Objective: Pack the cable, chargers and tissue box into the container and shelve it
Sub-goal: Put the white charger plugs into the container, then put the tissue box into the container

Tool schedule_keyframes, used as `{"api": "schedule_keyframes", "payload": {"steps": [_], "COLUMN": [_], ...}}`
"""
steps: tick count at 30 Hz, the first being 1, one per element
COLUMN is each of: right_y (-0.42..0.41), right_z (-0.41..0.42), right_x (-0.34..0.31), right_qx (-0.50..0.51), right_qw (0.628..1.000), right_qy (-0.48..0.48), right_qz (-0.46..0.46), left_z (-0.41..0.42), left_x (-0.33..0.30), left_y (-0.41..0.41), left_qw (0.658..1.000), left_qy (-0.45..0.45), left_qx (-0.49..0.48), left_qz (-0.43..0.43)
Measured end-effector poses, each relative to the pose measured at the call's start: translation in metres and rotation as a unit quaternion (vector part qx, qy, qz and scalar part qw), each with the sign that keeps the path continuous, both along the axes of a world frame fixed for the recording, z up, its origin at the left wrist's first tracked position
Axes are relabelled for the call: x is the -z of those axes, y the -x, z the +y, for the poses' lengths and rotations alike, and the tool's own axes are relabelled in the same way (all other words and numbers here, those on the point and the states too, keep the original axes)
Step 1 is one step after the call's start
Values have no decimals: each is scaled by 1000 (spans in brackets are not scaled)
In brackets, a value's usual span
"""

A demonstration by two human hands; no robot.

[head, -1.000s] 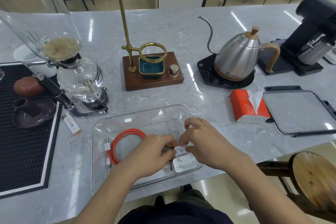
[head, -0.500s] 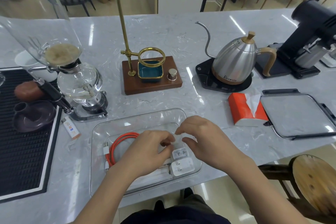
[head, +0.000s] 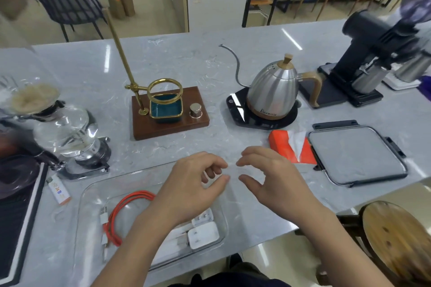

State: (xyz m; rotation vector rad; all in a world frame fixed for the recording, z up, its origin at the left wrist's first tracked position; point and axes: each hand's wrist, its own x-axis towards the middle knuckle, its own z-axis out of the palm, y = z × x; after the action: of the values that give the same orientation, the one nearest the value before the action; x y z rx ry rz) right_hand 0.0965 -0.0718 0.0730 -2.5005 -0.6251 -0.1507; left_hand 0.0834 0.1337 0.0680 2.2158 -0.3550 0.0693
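Note:
A clear plastic container (head: 93, 191) sits at the counter's near edge. Inside it lie a coiled orange cable (head: 121, 212) on the left and two white chargers (head: 203, 228) on the right, side by side. My left hand (head: 193, 186) and my right hand (head: 270, 177) hover above the container's far right part, fingers curled and apart, holding nothing. The orange tissue box (head: 284, 147) lies on the counter to the right of my right hand, beside the container's lid (head: 356, 154), with a white tissue sticking out.
A wooden stand with brass ring (head: 168, 109) and a steel kettle (head: 272, 93) stand behind. A glass siphon brewer (head: 65, 130) is at left, a lighter (head: 58, 190) by it, a black grinder (head: 373, 53) far right. A wooden stool (head: 396, 240) stands below right.
Both hands have let go of the chargers and risen out of the container, moving away from me. The chargers stay in the container. The camera has tilted upward.

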Motion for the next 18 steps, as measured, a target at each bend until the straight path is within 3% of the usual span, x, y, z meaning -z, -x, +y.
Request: {"api": "schedule_keyframes", "payload": {"steps": [18], "right_y": [-31], "right_z": [-125], "right_x": [32], "right_qx": [146], "right_qw": [987], "right_qy": [-41], "right_qz": [48], "left_z": [-126], "left_x": [23], "left_y": [-76], "left_qw": [995], "left_qy": [3], "left_qx": [15], "left_qz": [94]}}
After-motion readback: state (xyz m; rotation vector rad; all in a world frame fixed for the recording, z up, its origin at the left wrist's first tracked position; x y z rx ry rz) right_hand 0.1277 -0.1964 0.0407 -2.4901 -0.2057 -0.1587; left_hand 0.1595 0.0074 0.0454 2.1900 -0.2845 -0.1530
